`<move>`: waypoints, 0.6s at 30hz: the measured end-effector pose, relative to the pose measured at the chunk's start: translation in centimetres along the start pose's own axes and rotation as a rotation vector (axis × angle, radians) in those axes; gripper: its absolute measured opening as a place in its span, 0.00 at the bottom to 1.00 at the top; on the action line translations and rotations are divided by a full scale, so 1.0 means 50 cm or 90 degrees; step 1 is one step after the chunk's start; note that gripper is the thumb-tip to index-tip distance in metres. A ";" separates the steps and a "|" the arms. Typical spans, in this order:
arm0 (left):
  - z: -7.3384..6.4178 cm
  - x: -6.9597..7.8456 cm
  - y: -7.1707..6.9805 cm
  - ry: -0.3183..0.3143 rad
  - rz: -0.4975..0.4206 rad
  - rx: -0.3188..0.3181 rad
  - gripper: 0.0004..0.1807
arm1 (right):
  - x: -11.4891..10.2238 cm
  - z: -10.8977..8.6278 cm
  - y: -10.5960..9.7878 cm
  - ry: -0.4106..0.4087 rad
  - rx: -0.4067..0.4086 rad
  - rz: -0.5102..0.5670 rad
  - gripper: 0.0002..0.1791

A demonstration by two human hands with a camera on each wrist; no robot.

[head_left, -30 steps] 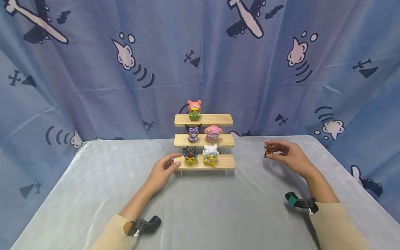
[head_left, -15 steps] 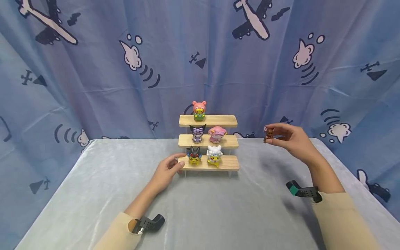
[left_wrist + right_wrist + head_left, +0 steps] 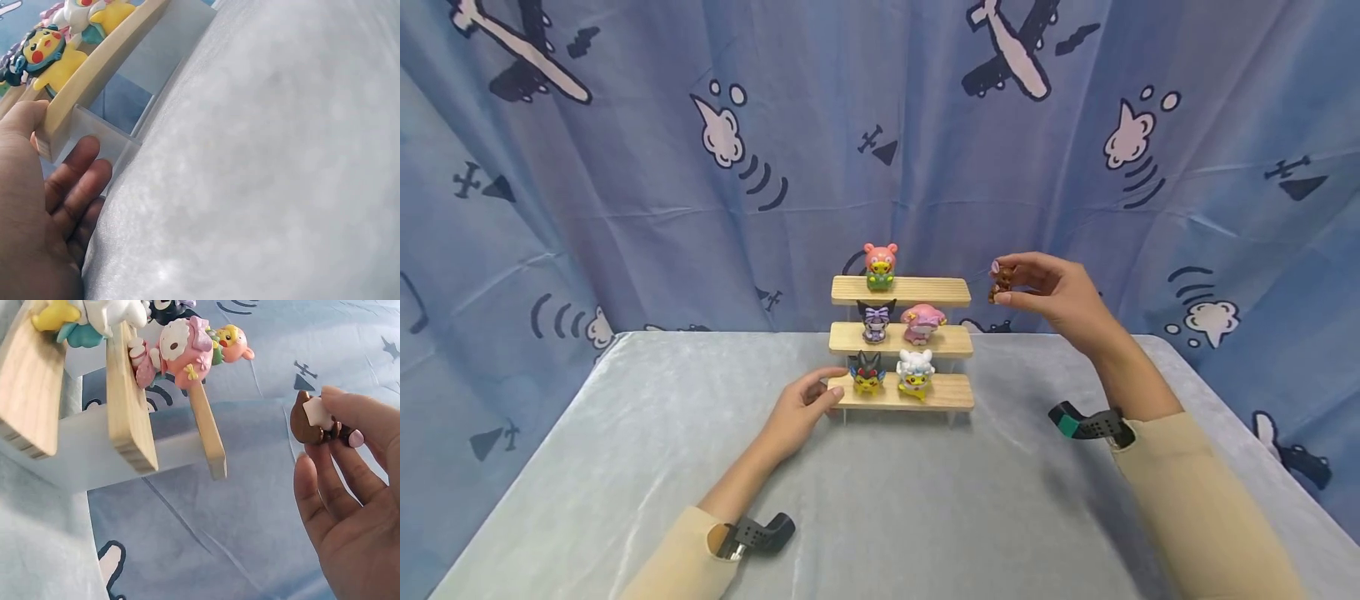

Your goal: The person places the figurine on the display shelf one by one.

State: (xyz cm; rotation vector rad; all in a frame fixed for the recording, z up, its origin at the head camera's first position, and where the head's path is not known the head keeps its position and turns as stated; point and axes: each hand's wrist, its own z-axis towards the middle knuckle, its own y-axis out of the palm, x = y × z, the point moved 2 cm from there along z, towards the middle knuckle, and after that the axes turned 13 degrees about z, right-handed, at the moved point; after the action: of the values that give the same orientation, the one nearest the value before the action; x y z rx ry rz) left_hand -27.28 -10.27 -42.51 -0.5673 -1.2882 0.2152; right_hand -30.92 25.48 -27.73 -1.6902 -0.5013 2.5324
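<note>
My right hand [image 3: 1063,300] pinches a small brown figurine [image 3: 1002,283] between thumb and fingers, held in the air just right of the top board [image 3: 936,289] of a three-tier wooden display stand [image 3: 953,392]. In the right wrist view the brown figurine [image 3: 305,425] shows a white patch and a pink tip. My left hand [image 3: 795,414] holds the left end of the stand's lowest board; in the left wrist view the thumb lies on the board end [image 3: 53,128], with the fingers below beside a clear leg. On the top board's left sits a coral-hooded figurine [image 3: 880,267].
The middle board carries a black-and-purple figurine [image 3: 876,322] and a pink one [image 3: 922,323]. Below stand a black-eared yellow figurine [image 3: 867,374] and a white-hooded one [image 3: 915,375]. A grey cloth covers the table [image 3: 880,508]; a blue patterned curtain [image 3: 805,125] hangs behind.
My right hand has lifted the brown figurine from low over the table and carried it up and left toward the top board. The left hand stays at the stand's lowest board.
</note>
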 end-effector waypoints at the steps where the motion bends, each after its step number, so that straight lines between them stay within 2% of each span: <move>1: -0.004 0.007 -0.003 0.000 0.000 0.001 0.20 | -0.001 0.007 0.004 -0.002 -0.008 0.002 0.24; 4: -0.010 0.016 -0.007 -0.001 -0.001 0.006 0.20 | 0.000 0.026 0.016 -0.007 -0.027 -0.008 0.24; 9: -0.007 0.013 -0.006 -0.006 -0.010 0.004 0.20 | 0.008 0.054 0.037 -0.011 -0.047 -0.019 0.25; 18: -0.008 0.014 -0.005 -0.008 -0.006 0.000 0.20 | 0.021 0.099 0.074 -0.019 -0.039 -0.036 0.24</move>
State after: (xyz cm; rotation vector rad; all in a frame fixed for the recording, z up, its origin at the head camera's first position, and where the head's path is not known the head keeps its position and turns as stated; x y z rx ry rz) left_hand -26.77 -10.27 -41.85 -0.5611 -1.3026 0.2112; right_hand -35.36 21.05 -28.04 -1.6357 -0.6262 2.5308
